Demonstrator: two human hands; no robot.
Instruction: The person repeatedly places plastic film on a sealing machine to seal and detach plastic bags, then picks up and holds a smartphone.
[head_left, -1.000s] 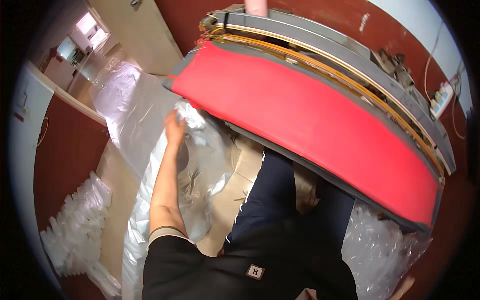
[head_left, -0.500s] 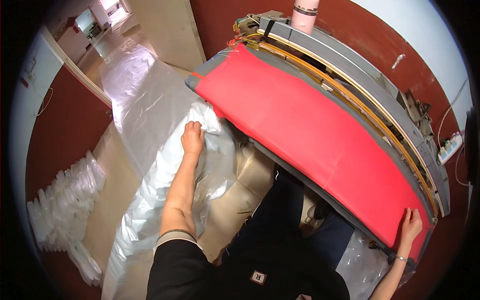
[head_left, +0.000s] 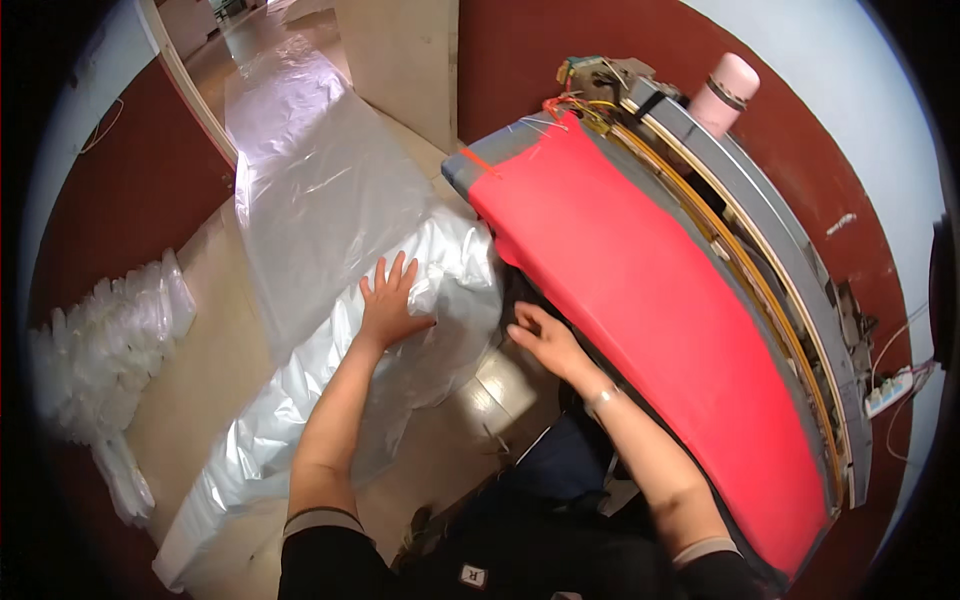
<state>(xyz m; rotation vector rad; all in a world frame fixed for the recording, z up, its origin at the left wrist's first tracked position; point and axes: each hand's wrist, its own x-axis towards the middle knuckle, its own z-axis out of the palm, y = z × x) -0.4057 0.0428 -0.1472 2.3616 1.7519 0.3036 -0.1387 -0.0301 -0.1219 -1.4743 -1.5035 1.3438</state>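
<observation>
With its fingers spread, my left hand (head_left: 390, 305) rests over a long heap of clear plastic film (head_left: 290, 390) at the left. The film looks like sheeting or bags, bunched along its near part. My right hand (head_left: 545, 335) hovers between the film and the near edge of a long bench, its fingers loosely curled and apart with nothing between them. Red cloth (head_left: 640, 300) covers the bench top. Beyond the cloth runs a grey metal bar machine (head_left: 770, 210) with a yellowish strip along its length.
A pink bottle (head_left: 725, 95) stands on the machine's far end, near loose wires (head_left: 590, 100). Bundled clear plastic bags (head_left: 115, 345) lie against the left wall. A white power strip (head_left: 890, 390) hangs at the right. A door panel (head_left: 400, 70) stands at the back.
My right hand has come off the right end of the red cloth and moved left toward the film. The left hand's fingers have spread. The view has turned right.
</observation>
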